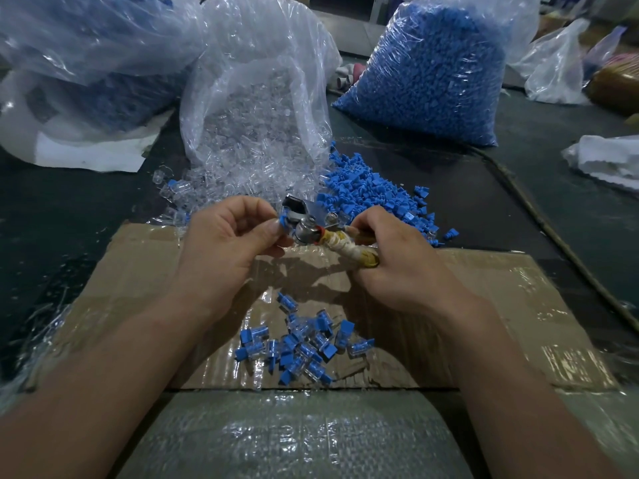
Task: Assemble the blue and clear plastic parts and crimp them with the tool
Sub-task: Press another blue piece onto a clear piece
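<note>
Left hand (224,242) pinches blue part (284,223); right hand (397,264) grips tool (308,229)

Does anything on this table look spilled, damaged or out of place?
Yes: clear parts spill from the open bag onto the table beside a loose heap of blue parts. The tool handle is wrapped in frayed, stained cloth.

The left hand (226,236) pinches a blue part (284,223) at its fingertips, against the tool (311,224); the right hand (390,261) grips the tool's wrapped handle (349,250).
</note>
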`<state>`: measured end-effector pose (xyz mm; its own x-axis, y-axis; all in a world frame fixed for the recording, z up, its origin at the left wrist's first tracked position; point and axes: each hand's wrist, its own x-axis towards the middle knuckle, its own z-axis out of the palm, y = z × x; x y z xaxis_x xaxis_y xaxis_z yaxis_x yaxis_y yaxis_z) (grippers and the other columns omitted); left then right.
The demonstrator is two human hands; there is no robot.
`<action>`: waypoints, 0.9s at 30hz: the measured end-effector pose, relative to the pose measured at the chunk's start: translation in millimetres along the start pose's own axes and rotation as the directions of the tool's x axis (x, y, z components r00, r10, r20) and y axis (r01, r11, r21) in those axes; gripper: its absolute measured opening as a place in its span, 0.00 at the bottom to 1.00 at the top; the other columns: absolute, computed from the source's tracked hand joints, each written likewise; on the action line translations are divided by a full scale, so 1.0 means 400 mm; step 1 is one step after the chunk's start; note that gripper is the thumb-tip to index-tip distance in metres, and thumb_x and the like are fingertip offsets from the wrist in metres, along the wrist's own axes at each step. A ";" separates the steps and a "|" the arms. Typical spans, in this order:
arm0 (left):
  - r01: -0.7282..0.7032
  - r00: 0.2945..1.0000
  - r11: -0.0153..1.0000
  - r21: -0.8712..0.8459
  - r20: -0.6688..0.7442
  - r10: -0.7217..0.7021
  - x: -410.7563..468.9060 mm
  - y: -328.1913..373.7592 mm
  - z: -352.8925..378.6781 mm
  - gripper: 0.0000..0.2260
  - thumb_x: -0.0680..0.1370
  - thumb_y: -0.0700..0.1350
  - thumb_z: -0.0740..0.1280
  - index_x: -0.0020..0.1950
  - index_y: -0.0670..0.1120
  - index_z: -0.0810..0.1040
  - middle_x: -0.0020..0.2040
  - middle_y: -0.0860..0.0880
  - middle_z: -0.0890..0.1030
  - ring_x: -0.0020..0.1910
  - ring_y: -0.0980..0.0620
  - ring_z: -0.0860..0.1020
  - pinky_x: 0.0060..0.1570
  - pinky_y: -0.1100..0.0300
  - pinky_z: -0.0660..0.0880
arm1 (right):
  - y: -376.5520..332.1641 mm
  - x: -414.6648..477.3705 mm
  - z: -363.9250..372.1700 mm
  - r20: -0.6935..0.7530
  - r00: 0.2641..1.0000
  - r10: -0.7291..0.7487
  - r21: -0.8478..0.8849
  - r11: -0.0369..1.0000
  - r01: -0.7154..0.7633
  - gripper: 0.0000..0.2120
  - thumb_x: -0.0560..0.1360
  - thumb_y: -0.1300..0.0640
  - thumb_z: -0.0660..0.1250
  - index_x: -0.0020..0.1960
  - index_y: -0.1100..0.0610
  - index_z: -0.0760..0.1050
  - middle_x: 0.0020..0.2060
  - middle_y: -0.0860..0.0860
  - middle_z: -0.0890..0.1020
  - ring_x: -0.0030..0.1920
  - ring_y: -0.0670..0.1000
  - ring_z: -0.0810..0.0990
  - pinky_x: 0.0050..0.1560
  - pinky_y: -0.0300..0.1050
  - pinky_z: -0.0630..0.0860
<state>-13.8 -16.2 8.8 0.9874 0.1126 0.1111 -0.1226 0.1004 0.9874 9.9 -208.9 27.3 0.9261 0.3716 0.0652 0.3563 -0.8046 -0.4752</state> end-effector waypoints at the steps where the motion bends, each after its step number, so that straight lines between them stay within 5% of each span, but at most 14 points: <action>1: -0.010 1.000 1.000 0.001 0.000 0.010 -0.001 -0.001 0.000 0.03 0.69 0.37 0.66 0.39 0.44 0.77 0.33 0.47 0.82 0.32 0.55 0.81 0.30 0.68 0.76 | -0.001 0.000 0.000 0.002 1.000 0.001 -0.002 1.000 -0.001 0.14 0.70 0.57 0.68 0.49 0.48 0.65 0.42 0.43 0.72 0.41 0.42 0.70 0.35 0.38 0.64; 11: -0.130 0.991 0.990 0.060 -0.014 0.131 -0.004 -0.007 0.000 0.03 0.68 0.41 0.67 0.38 0.48 0.77 0.33 0.52 0.82 0.32 0.58 0.80 0.33 0.70 0.75 | -0.026 -0.003 -0.010 0.028 0.998 -0.052 -0.056 0.997 0.053 0.11 0.70 0.58 0.67 0.45 0.47 0.66 0.37 0.42 0.71 0.38 0.39 0.67 0.37 0.38 0.62; 19: -0.194 0.979 0.970 0.144 -0.028 0.200 -0.007 -0.009 0.001 0.12 0.73 0.33 0.66 0.38 0.50 0.76 0.32 0.55 0.81 0.30 0.60 0.79 0.33 0.71 0.75 | -0.029 -0.006 -0.005 -0.024 0.998 -0.064 -0.074 0.995 0.062 0.09 0.68 0.57 0.69 0.41 0.50 0.68 0.35 0.45 0.73 0.36 0.43 0.69 0.37 0.42 0.64; 27: -0.173 0.982 0.975 0.137 -0.057 0.182 -0.004 -0.008 0.004 0.11 0.72 0.33 0.67 0.38 0.49 0.76 0.32 0.53 0.82 0.31 0.59 0.79 0.33 0.70 0.75 | -0.013 0.000 -0.002 -0.068 0.996 -0.051 -0.066 0.997 0.046 0.15 0.69 0.55 0.71 0.54 0.52 0.75 0.44 0.45 0.75 0.45 0.46 0.72 0.46 0.43 0.69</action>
<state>-14.7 -18.2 5.8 0.9412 0.1850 0.2827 -0.2769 -0.0571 0.9592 8.1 -205.2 30.6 0.9132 0.3795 0.1484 0.4060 -0.8154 -0.4126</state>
